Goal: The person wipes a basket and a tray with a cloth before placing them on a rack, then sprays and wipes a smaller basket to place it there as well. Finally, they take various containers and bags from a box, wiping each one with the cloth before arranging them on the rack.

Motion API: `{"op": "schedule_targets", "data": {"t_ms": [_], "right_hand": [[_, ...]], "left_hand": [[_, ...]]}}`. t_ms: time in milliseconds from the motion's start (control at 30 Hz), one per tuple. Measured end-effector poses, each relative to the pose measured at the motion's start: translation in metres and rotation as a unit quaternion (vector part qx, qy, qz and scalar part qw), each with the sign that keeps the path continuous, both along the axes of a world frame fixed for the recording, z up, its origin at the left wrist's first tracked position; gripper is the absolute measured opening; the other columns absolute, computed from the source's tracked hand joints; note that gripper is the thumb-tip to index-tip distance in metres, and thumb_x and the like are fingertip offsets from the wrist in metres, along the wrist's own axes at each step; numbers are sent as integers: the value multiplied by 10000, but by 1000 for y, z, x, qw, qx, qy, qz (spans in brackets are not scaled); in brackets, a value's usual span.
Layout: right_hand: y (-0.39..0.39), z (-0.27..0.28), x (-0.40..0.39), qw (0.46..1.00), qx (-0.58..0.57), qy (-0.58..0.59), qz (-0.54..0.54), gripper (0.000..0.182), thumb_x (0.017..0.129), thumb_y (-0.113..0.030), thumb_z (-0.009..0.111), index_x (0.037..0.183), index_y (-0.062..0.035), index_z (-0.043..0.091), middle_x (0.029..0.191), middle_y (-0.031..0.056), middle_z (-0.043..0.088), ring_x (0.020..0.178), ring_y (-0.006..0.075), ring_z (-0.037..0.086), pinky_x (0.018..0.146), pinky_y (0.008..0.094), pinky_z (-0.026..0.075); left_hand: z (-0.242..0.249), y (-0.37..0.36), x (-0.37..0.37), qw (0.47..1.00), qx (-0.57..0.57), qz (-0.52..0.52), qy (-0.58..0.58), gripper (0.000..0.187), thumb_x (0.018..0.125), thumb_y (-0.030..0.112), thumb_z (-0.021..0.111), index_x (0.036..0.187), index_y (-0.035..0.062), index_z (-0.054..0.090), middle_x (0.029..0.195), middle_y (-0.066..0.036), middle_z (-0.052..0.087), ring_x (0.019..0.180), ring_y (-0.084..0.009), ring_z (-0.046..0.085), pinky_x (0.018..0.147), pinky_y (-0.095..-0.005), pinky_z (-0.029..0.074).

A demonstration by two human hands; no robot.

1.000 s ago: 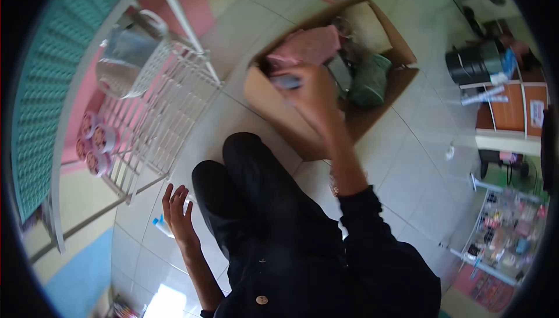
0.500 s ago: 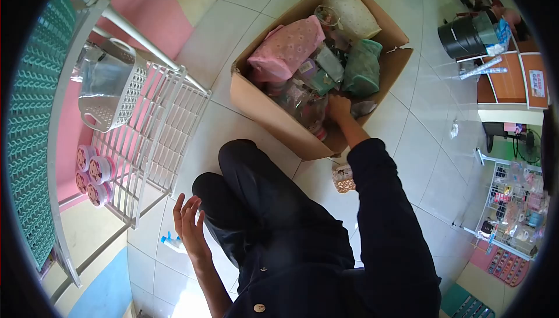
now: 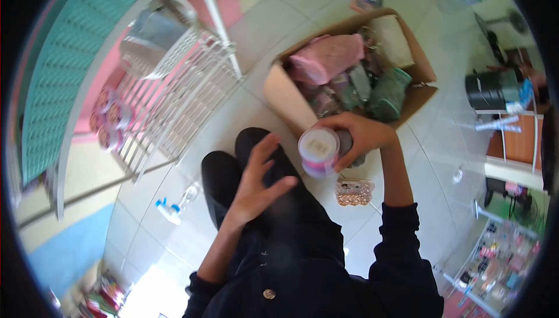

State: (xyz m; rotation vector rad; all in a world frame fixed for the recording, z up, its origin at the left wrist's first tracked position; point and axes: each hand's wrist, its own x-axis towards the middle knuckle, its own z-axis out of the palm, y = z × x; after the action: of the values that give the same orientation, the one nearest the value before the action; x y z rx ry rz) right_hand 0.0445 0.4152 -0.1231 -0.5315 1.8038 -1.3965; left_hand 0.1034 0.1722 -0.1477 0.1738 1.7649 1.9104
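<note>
My right hand (image 3: pixel 367 134) is closed round a small pink round tub (image 3: pixel 319 150) just in front of the cardboard box (image 3: pixel 291 105). A pale end with a printed label faces up; a dark grey item (image 3: pixel 346 142) shows beside it under my fingers, too blurred to name. Over my knees my left hand (image 3: pixel 256 184) is open, fingers spread, to the left of the tub and apart from it. Inside the box lie a pink pouch (image 3: pixel 329 59), a green pouch (image 3: pixel 390 94), a cream pouch (image 3: pixel 393 41) and clear-wrapped items.
At left stands a white wire rack (image 3: pixel 174 105) bearing a white basket (image 3: pixel 166 56) and several pink round tubs (image 3: pixel 119 114). A small patterned basket (image 3: pixel 353 192) and a blue-and-white spray bottle (image 3: pixel 170 210) are on the tiled floor. A black bucket (image 3: pixel 492 90) stands at right.
My right hand has come out of the box towards me with the pink tub. My left hand has risen and moved right, over my knees. The view has turned and shifted.
</note>
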Motion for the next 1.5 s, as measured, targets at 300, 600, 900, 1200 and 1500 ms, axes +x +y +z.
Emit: {"op": "schedule_targets", "data": {"t_ms": [300, 600, 900, 1200, 1500], "right_hand": [[-147, -19, 37, 891, -115, 109, -425, 479, 747, -261, 622, 1104, 14, 459, 935, 80, 528, 845, 154, 492, 752, 276, 393], [-192, -24, 30, 772, -77, 406, -483, 319, 862, -210, 420, 1085, 16, 452, 1047, 120, 452, 844, 188, 448, 727, 281, 365], [-200, -7, 22, 900, -107, 354, -231, 566, 636, -109, 684, 1161, -88, 475, 1025, 116, 533, 900, 240, 560, 741, 320, 457], [-270, -28, -31, 876, -172, 427, -146, 553, 605, -130, 709, 1109, -117, 482, 948, 98, 575, 857, 277, 576, 704, 346, 469], [-370, -63, -69, 910, -51, 410, -24, 547, 597, -199, 710, 995, -103, 348, 737, 119, 589, 718, 319, 585, 570, 414, 445]], "left_hand": [[0, -10, 1, 937, 184, 295, -28, 426, 897, 347, 374, 1196, 47, 336, 1125, -76, 442, 1038, -153, 429, 901, -296, 335], [5, -28, 6, 877, 291, 374, -84, 452, 890, 385, 369, 1216, 82, 293, 1188, -93, 395, 1112, -183, 376, 924, -308, 315], [-1, -63, 6, 795, 459, 348, -191, 532, 873, 504, 254, 1182, 94, 394, 1154, -86, 455, 1103, -211, 408, 961, -370, 295], [-21, -102, 9, 840, 205, 482, -145, 430, 890, 364, 377, 1236, 114, 326, 1212, -67, 402, 1088, -188, 410, 898, -349, 341], [-47, -183, -35, 716, -315, 575, 239, 489, 845, 139, 465, 1276, 18, 268, 1258, -195, 309, 1146, -357, 335, 941, -402, 284]]}}
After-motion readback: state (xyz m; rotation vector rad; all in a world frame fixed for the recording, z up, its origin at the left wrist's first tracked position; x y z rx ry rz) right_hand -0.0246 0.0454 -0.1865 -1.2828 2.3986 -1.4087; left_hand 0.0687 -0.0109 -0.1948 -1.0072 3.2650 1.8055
